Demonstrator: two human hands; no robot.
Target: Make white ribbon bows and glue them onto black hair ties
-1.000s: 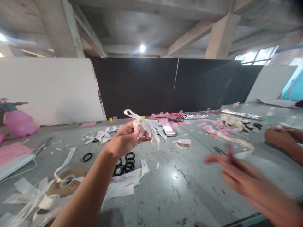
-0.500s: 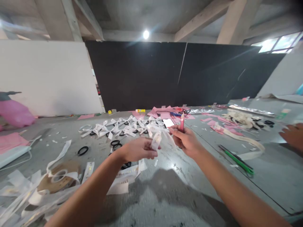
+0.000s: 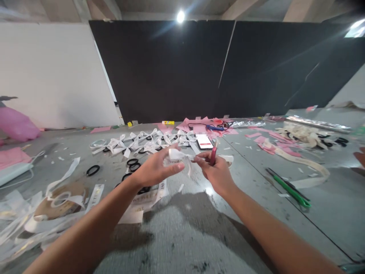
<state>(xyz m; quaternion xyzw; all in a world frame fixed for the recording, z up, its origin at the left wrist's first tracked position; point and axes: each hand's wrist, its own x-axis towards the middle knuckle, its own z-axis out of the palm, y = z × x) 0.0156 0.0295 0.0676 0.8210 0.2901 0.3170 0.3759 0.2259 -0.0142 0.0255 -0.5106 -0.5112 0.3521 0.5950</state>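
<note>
A white ribbon loop hangs in the air between both hands. My left hand is at its left side, thumb stretched out and fingers partly behind the ribbon. My right hand pinches the ribbon's right part between thumb and fingers, and a small red-handled tool stands up from the same hand. Behind them lie rows of white ribbon bows on black rings. Below my left hand are black rings and printed ribbon pieces.
A ribbon roll and loose strips lie at the left. A phone lies beyond my right hand. Green-handled tweezers or scissors, pink scraps and cream ribbons are right. Another person's hand shows at the right edge.
The view has tilted down and shifted. My left hand has opened around the ribbon, which now spreads toward my right hand's fingertips. The phone is more exposed; the other person's hand has moved toward the edge.
</note>
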